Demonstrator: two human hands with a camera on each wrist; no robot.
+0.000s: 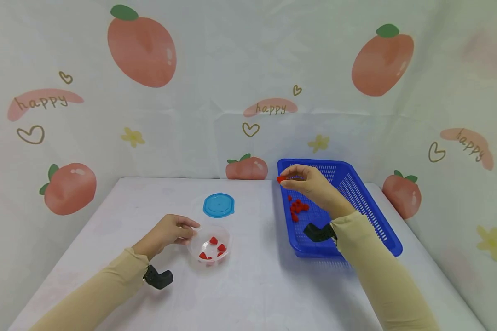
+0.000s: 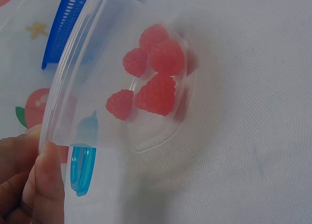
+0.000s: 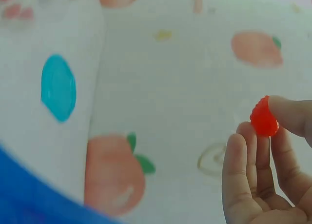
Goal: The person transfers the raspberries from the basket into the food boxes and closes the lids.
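A red raspberry [image 3: 263, 117] is pinched between the thumb and fingers of my right hand [image 1: 308, 185], held up over the left rim of a blue plastic basket [image 1: 348, 197]. Several more raspberries [image 1: 297, 208] lie inside that basket, toward its left side. My left hand [image 1: 175, 231] grips the rim of a round clear plastic bowl [image 2: 92, 53] between thumb and fingers, as the left wrist view shows. Several raspberries [image 2: 156, 94] rest on the bottom of the bowl. Behind the bowl lies its likely match, a light blue lid [image 1: 218, 205], flat on the table.
The white-covered table [image 1: 248, 285] runs back to a white curtain [image 1: 215, 59] printed with fruit, hearts and lettering. The basket's raised walls stand at the table's right side, with the bowl left of centre.
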